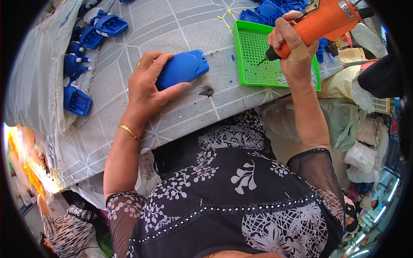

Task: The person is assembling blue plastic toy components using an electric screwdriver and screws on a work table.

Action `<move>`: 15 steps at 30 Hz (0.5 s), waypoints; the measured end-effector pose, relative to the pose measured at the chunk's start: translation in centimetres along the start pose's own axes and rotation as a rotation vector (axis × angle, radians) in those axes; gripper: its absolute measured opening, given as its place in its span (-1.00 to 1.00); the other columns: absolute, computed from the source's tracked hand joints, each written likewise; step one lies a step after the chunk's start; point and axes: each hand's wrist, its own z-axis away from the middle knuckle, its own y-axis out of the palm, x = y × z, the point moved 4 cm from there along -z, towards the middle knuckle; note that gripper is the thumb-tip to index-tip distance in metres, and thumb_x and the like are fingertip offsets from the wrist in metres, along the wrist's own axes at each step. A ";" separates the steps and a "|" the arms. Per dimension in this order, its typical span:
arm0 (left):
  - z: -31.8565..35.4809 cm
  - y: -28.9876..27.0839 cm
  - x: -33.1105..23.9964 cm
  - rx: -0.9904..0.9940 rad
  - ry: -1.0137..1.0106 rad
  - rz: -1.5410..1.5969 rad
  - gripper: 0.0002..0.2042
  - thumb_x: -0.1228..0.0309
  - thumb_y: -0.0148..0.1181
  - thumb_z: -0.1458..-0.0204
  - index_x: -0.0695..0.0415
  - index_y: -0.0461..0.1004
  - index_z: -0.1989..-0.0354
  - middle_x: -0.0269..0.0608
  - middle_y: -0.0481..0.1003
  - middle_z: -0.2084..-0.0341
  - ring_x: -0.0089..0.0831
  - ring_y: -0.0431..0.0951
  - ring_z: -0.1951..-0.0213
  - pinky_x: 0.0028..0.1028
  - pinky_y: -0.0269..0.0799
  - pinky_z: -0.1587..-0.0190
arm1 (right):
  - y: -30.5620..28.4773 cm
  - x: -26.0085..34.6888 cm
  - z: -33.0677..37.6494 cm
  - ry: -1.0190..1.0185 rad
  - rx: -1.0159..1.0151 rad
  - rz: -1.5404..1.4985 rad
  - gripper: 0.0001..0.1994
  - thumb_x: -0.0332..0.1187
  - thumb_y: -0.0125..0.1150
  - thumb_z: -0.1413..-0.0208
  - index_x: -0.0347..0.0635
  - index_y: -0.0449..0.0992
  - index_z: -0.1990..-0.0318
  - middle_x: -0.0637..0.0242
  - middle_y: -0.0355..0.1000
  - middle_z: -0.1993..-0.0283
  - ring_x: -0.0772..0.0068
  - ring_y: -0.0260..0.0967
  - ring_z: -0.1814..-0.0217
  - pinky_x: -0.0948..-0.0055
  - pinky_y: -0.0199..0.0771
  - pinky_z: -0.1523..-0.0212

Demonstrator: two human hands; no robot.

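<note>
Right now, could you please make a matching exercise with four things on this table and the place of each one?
Things:
1. blue plastic housing
2. orange electric screwdriver
3. green perforated tray
4. small dark metal piece

Places:
A. in the right hand
B. bare on the table, just below the housing
C. under the left hand
D. beneath the screwdriver's tip

Pairs: 1-C, 2-A, 3-D, 4-B

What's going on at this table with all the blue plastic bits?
A person sits at a grey patterned table. The left hand grips a blue plastic casing lying on the tabletop. The right hand holds an orange power screwdriver with its tip over a green perforated tray. More blue plastic parts lie along the table's left side and beyond the tray.
</note>
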 end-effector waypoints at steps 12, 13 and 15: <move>0.0 0.2 0.0 -0.031 0.054 -0.102 -0.35 0.05 0.59 0.20 0.12 0.56 -0.07 -0.09 0.53 0.03 -0.08 0.59 0.04 -0.21 0.56 0.01 | 0.0 1.7 -1.3 -0.013 0.020 -0.131 -0.82 -0.48 0.27 -0.22 -0.07 0.45 0.07 0.46 0.24 0.45 0.55 0.23 0.47 0.38 0.30 0.30; 0.1 0.1 0.0 -0.039 0.063 -0.131 -0.35 0.04 0.59 0.20 0.12 0.56 -0.06 -0.09 0.53 0.04 -0.06 0.59 0.04 -0.20 0.56 0.01 | 0.3 2.0 -1.8 -0.011 0.028 -0.135 -0.82 -0.48 0.27 -0.22 -0.07 0.45 0.07 0.46 0.24 0.45 0.55 0.23 0.47 0.38 0.30 0.30; 0.2 0.2 0.1 -0.046 0.056 -0.127 -0.35 0.03 0.58 0.20 0.12 0.56 -0.06 -0.09 0.54 0.04 -0.06 0.59 0.04 -0.19 0.55 0.01 | 1.5 2.4 -2.5 -0.009 0.136 -0.259 -0.83 -0.50 0.25 -0.24 -0.06 0.46 0.07 0.46 0.25 0.44 0.55 0.24 0.45 0.38 0.30 0.28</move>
